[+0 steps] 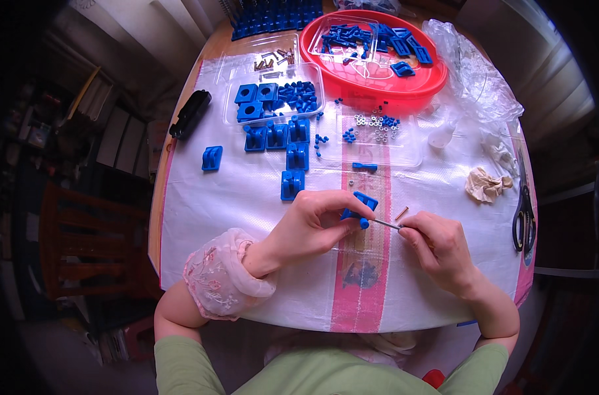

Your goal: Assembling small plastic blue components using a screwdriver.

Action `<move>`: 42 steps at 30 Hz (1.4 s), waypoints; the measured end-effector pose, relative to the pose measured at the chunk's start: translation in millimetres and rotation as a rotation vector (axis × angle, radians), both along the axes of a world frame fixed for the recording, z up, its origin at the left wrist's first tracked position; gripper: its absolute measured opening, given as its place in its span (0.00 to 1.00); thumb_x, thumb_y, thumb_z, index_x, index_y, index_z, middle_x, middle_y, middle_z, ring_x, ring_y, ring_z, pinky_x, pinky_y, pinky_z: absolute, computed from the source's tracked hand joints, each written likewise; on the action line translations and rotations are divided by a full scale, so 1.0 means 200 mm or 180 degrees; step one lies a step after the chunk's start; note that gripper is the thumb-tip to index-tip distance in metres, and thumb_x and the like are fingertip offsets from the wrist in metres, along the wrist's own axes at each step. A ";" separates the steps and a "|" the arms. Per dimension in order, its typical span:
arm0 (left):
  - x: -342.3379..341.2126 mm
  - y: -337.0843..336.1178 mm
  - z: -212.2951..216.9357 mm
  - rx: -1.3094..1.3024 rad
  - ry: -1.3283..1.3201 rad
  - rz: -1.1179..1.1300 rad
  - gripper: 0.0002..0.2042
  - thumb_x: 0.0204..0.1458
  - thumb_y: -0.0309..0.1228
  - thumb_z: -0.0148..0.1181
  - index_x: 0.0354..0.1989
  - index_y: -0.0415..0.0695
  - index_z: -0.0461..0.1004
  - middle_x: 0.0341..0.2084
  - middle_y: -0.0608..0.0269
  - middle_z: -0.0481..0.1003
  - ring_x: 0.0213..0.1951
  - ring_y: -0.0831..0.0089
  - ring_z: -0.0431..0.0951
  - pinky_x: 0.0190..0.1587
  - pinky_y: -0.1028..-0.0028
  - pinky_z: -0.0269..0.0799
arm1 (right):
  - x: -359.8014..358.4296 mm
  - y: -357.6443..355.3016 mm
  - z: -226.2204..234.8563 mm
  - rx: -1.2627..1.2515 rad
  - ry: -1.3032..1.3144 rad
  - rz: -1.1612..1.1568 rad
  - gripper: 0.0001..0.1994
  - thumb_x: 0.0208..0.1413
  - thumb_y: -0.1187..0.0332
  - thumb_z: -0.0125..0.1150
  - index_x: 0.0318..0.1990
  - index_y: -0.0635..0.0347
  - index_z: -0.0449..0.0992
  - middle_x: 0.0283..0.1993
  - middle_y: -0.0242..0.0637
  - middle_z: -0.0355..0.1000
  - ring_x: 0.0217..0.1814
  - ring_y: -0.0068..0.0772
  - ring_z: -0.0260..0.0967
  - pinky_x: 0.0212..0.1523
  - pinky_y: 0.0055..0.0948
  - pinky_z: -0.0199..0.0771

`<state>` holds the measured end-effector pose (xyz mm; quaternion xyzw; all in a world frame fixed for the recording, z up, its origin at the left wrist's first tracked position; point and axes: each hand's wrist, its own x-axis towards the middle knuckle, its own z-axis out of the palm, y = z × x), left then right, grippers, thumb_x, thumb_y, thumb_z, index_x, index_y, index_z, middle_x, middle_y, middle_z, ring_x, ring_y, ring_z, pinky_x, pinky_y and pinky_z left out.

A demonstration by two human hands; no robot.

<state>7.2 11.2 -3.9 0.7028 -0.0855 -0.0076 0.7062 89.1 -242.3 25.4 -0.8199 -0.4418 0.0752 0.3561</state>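
My left hand [306, 227] pinches a small blue plastic part [365, 201] between thumb and fingers, just above the striped mat. A thin grey metal rod [386, 224] is gripped in my right hand [437, 247]; its far end meets the blue part near my left fingertips. Whether it is a hex key or a screwdriver shaft, I cannot tell, since my fingers cover its other end. Beyond my right fingers lies a copper-coloured screw [402, 212]. A narrow blue piece [364, 166] and a small white nut [351, 182] rest farther from me.
Finished-looking blue blocks [297, 158] stand left of centre, below a clear box [322, 108] of blue parts. A red basin [405, 97] holds more. Nuts lie on a clear lid [410, 161]. Black scissors [524, 220], crumpled tissue [487, 185] and a black case [190, 114] flank them.
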 end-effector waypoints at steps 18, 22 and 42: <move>0.00 0.00 0.01 0.0103 0.0089 -0.0022 0.12 0.59 0.11 0.60 0.47 0.36 0.82 0.41 0.64 0.82 0.45 0.79 0.82 0.48 0.78 0.79 | -0.02 0.02 0.01 0.0130 0.0126 0.0034 0.09 0.54 0.78 0.69 0.42 0.64 0.78 0.35 0.42 0.77 0.31 0.42 0.79 0.29 0.37 0.76; 0.00 -0.01 0.01 0.0177 0.0022 -0.0053 0.12 0.58 0.11 0.60 0.47 0.35 0.82 0.41 0.64 0.81 0.45 0.79 0.81 0.48 0.77 0.78 | -0.02 0.02 0.02 0.0097 0.0135 0.0021 0.08 0.56 0.76 0.68 0.42 0.64 0.79 0.35 0.42 0.78 0.31 0.44 0.79 0.30 0.37 0.76; 0.00 0.00 0.00 0.0225 -0.0036 -0.0083 0.15 0.55 0.08 0.60 0.48 0.35 0.82 0.43 0.63 0.81 0.46 0.78 0.81 0.48 0.77 0.78 | -0.02 0.01 0.02 0.0004 0.0057 0.0080 0.08 0.58 0.75 0.68 0.44 0.64 0.80 0.36 0.44 0.79 0.33 0.46 0.79 0.32 0.39 0.77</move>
